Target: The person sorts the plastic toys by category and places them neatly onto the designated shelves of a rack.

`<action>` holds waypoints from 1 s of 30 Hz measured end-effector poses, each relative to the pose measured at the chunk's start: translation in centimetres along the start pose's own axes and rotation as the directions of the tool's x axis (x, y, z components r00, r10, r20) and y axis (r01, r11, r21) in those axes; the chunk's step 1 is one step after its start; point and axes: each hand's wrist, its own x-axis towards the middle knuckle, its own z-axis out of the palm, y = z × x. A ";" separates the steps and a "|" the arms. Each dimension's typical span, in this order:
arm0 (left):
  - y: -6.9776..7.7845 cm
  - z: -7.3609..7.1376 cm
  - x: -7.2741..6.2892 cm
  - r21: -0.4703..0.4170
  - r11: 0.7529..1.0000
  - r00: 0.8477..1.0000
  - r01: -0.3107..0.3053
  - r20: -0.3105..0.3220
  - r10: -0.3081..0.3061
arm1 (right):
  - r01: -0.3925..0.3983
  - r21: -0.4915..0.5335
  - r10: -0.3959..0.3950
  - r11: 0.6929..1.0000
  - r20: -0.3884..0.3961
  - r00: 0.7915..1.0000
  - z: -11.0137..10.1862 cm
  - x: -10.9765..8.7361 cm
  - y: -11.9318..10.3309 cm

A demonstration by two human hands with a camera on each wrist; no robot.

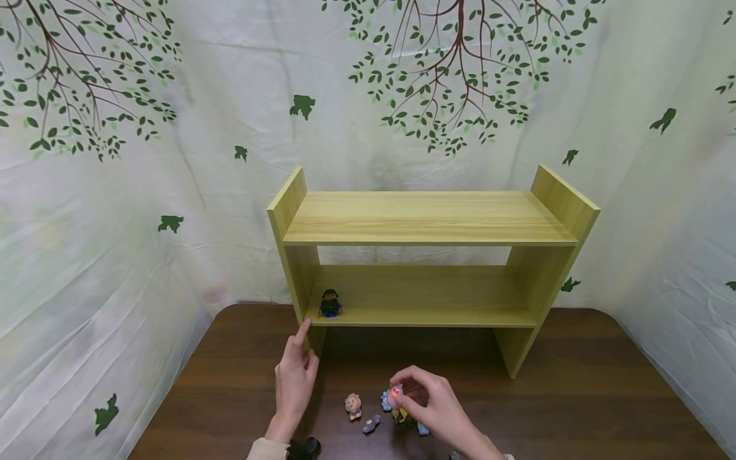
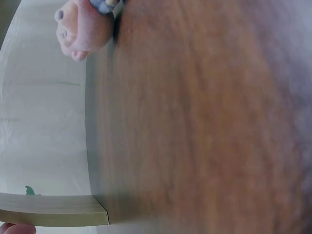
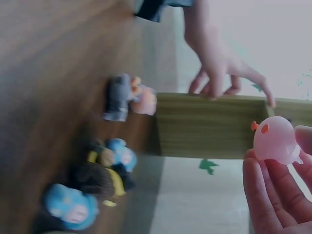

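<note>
Between the thumb and fingers of my right hand (image 1: 439,412) is a small pink toy figure (image 3: 274,140) with orange details, lifted above the table. My left hand (image 1: 294,383) is at the shelf's left side panel, its index finger extended to the front corner of the lower board. Just behind that fingertip, a dark-haired toy figure (image 1: 330,305) sits on the lower board of the wooden shelf (image 1: 425,317). On the table between the hands lie a pink-headed figure (image 1: 353,406), a grey figure (image 1: 371,423) and a brown-and-yellow figure (image 3: 97,180).
Near the right hand, blue toy figures (image 3: 73,207) lie on the brown table (image 1: 218,383). The shelf's upper board (image 1: 425,217) bears nothing visible. A leaf-printed white curtain (image 1: 230,96) hangs behind and at both sides.
</note>
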 end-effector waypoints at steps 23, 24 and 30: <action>-0.3 -0.1 0.1 0.036 0.999 0.999 -0.019 0.037 0.017 | 0.067 -0.063 -0.071 0.996 -0.054 0.996 -2.3 4.3 -5.7; -0.3 -0.2 0.1 0.035 0.999 0.999 -0.018 0.041 0.017 | 0.064 -0.064 -0.067 0.996 -0.055 0.996 -2.3 4.4 -5.8; -0.3 -0.1 0.1 -0.009 1.000 0.998 -0.008 0.055 0.009 | 0.064 -0.073 -0.069 0.995 -0.064 0.996 -2.5 5.2 -6.1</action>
